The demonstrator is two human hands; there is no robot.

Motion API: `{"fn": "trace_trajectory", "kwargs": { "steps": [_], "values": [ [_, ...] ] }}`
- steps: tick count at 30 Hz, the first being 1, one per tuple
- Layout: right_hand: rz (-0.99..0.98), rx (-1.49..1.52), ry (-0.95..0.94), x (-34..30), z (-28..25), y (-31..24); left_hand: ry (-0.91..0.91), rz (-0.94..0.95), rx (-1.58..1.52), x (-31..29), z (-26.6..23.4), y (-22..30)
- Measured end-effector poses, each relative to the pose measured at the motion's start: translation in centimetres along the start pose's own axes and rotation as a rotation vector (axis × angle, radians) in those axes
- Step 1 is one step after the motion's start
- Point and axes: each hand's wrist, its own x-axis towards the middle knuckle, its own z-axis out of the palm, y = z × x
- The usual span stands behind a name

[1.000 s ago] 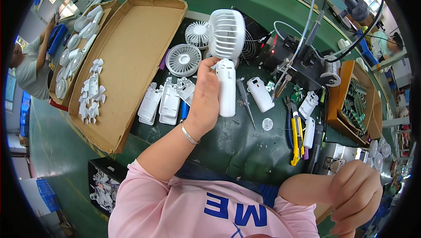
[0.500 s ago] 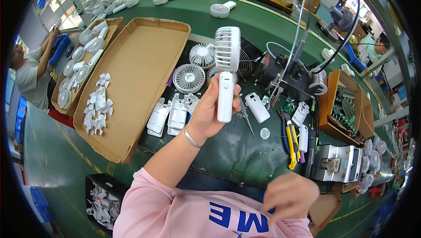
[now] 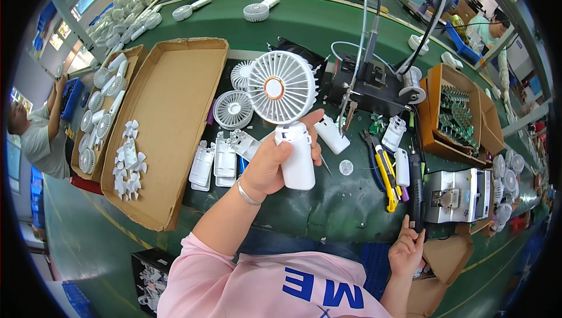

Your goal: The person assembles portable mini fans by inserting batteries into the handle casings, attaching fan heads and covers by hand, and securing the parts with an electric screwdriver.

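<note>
My left hand (image 3: 266,168) is closed around the white handle of a handheld fan (image 3: 297,163), held upright above the middle of the bench. The fan's round grille faces me, with an orange ring around its white centre. My right hand (image 3: 405,248) is at the bench's front edge, fingers apart, with fingertips at the lower end of a black pen-shaped tool (image 3: 416,192). A yellow cutter knife (image 3: 386,182) and dark-handled pliers (image 3: 373,160) lie just left of that tool. Behind the held fan sit round white fan grilles (image 3: 233,110). White handle shells (image 3: 225,160) lie left of my left hand.
A cardboard tray (image 3: 175,92) with white fan blades (image 3: 130,163) stands left. A black machine (image 3: 369,86) with wire spool stands behind. To the right are a box of green circuit boards (image 3: 459,113) and a metal fixture (image 3: 453,198). Finished fans (image 3: 256,12) lie on the far green surface.
The fan has turned from edge-on to grille facing me and is slightly lower. My right hand has moved from in front of my body to the black tool. The view has shifted right.
</note>
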Motion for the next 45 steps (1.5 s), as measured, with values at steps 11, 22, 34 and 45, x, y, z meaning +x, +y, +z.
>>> {"fn": "trace_trajectory", "kwargs": {
  "steps": [11,22,34,45],
  "values": [
    [-0.901,-1.005,0.167,1.4,2.0,3.6,-0.221,-0.002,-0.019,-0.2,-0.5,-0.9],
    [-2.071,-1.199,-0.010,0.7,9.0,3.1,-0.023,-0.052,-0.083,0.0,-0.2,-0.4],
    [-0.090,-1.193,-1.142,5.4,9.9,10.3,0.200,-0.041,-0.882,-7.3,2.9,-0.8],
    [-0.562,-1.517,-0.620,3.7,8.5,11.4,0.457,-0.283,-0.361,-11.7,5.2,-4.5]
  ]
}}
